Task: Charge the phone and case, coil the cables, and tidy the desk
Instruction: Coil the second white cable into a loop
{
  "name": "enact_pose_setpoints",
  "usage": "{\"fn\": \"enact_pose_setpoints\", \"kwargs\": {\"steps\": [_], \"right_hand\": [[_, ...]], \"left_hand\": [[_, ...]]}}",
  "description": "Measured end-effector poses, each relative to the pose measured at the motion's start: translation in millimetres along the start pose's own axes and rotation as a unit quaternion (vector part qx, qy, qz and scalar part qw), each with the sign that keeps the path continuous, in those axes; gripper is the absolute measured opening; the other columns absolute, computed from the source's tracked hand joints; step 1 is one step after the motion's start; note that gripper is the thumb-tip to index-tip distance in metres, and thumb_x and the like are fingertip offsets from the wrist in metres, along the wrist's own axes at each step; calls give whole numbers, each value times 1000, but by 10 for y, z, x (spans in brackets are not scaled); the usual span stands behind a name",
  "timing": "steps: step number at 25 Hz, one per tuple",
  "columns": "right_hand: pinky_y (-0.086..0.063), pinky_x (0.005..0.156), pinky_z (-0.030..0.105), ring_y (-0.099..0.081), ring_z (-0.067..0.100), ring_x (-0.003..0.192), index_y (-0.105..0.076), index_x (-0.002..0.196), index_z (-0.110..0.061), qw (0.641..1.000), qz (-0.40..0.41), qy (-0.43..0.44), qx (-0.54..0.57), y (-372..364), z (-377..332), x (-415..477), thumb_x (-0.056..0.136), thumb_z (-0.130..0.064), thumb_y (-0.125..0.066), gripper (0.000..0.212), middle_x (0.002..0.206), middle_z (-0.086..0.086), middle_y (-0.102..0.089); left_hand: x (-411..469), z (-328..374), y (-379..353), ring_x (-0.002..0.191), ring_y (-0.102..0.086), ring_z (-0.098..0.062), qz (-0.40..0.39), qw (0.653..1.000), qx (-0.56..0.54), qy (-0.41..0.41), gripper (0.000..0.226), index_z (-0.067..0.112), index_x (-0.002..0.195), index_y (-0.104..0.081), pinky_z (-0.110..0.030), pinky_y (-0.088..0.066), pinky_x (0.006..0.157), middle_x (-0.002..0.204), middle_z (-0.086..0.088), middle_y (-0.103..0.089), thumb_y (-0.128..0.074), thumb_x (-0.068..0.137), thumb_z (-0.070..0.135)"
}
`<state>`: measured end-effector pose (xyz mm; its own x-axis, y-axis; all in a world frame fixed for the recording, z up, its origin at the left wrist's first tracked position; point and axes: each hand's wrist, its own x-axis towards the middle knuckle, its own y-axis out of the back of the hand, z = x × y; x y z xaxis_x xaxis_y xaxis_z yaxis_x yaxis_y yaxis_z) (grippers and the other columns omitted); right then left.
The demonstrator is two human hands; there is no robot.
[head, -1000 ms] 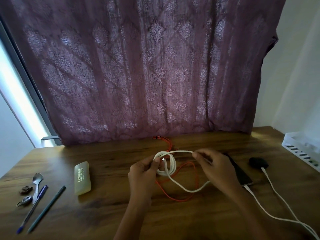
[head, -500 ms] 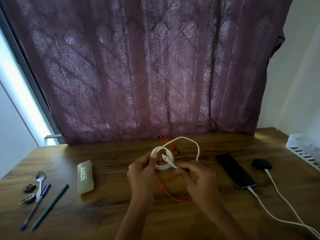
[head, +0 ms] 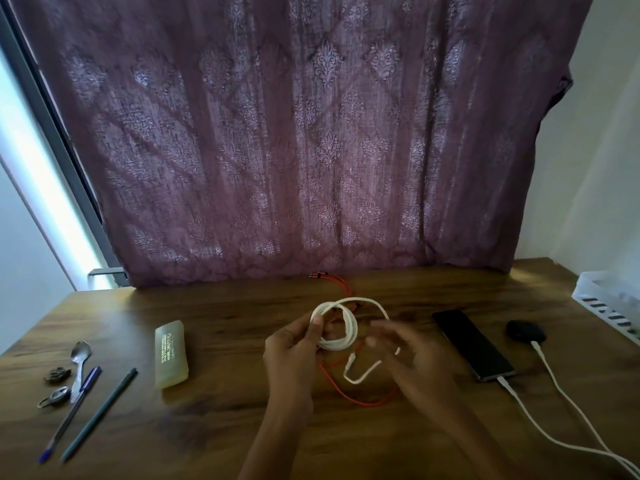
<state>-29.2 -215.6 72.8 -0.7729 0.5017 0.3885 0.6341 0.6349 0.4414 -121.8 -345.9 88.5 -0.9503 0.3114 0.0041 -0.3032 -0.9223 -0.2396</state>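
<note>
My left hand [head: 298,351] pinches a small coil of white cable [head: 348,332] above the middle of the wooden desk [head: 225,320]. My right hand [head: 408,355], blurred, holds the cable's loose tail, which loops down to a plug end [head: 350,362]. An orange cable [head: 360,398] lies uncoiled on the desk under both hands. To the right a black phone [head: 471,342] lies flat with a white charging cable [head: 540,420] plugged in. A black earbud case [head: 524,330] beyond it has another white cable [head: 561,379] plugged in.
At the left lie a translucent yellowish case [head: 171,358], two pens [head: 100,407], a spoon [head: 80,358] and small metal bits [head: 55,396]. A white slotted tray [head: 609,306] stands at the right edge. A purple curtain [head: 311,133] hangs behind the desk.
My right hand has wound the white cable's free length round the coil, so the loose tail is shorter. The view has shifted a little to the left.
</note>
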Motion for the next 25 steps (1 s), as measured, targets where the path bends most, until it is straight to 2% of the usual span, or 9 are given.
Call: {"fn": "enact_pose_setpoints", "kwargs": {"steps": [3, 6, 8, 11, 13, 16, 19, 21, 25], "right_hand": [[-51, 69, 11, -65, -6, 85, -62, 102, -26, 994, 36, -20, 106, -74, -199, 124, 77, -26, -73, 27, 91, -16, -70], [-54, 67, 17, -68, -1, 79, -55, 96, -19, 993, 37, -29, 105, -56, -242, 228, 73, -18, -77, 32, 85, -8, -73], [-54, 66, 17, -68, 0, 76, -55, 94, -22, 997, 9, -13, 79, -29, -252, 244, 74, -13, -77, 31, 81, -8, -73], [-54, 72, 18, -67, -2, 81, -60, 102, -19, 998, -50, 23, 31, -1, -315, 230, 76, -21, -75, 30, 87, -8, -73], [-54, 77, 19, -66, -2, 86, -58, 110, -18, 995, -91, 41, 8, 8, -355, 219, 81, -20, -71, 31, 91, -8, -73], [-49, 75, 11, -64, -3, 86, -53, 116, -20, 995, -81, 56, -2, 30, -366, 213, 82, -11, -68, 38, 93, -7, -71], [-46, 71, 5, -61, -1, 89, -61, 116, -14, 995, -43, 85, -10, 56, -324, 216, 80, -10, -71, 38, 94, -8, -64], [-46, 75, 8, -58, 0, 94, -65, 115, -18, 989, -48, 123, -62, 61, -286, 206, 80, -15, -71, 36, 101, -12, -57], [-45, 84, 12, -44, -6, 114, -51, 127, -30, 983, -45, 120, -132, 102, -247, 181, 76, -23, -71, 55, 129, -20, -35]], "left_hand": [[-85, -22, -80, 81, -70, -23, -39, 999, -4, 12, 19, 4, 93, -72, -29, -55, 68, 84, -13, -74, -54, 90, 10], [-68, -22, -50, 81, -69, -21, -75, 996, 38, 19, 16, 13, 85, -70, -35, -54, 77, 82, -7, -74, -56, 89, 6], [-14, -4, -25, 83, -67, -19, -98, 988, 118, -12, 18, 21, 89, -63, -34, -54, 75, 88, -4, -72, -62, 84, 3], [32, 121, -6, 82, -65, 0, -140, 960, 222, -95, 36, 27, 108, -59, -19, -52, 75, 93, 11, -69, -67, 80, 6], [19, 244, -17, 78, -59, 14, -169, 922, 316, -145, 32, 27, 110, -65, -3, -44, 70, 91, 16, -68, -65, 83, 10], [18, 309, -5, 71, -55, 21, -189, 893, 371, -170, 27, 30, 104, -69, -1, -42, 64, 77, 23, -64, -61, 86, 12], [25, 303, -6, 73, -63, 9, -183, 919, 320, -142, 24, 33, 89, -72, -12, -50, 67, 72, 19, -68, -64, 83, 11], [37, 273, 0, 74, -68, -2, -165, 945, 260, -113, 32, 39, 76, -71, -24, -54, 71, 72, 14, -72, -66, 81, 7], [10, 272, -4, 73, -69, -11, -134, 970, 195, -62, 29, 30, 72, -70, -29, -55, 69, 72, 6, -74, -65, 81, 3]]}}
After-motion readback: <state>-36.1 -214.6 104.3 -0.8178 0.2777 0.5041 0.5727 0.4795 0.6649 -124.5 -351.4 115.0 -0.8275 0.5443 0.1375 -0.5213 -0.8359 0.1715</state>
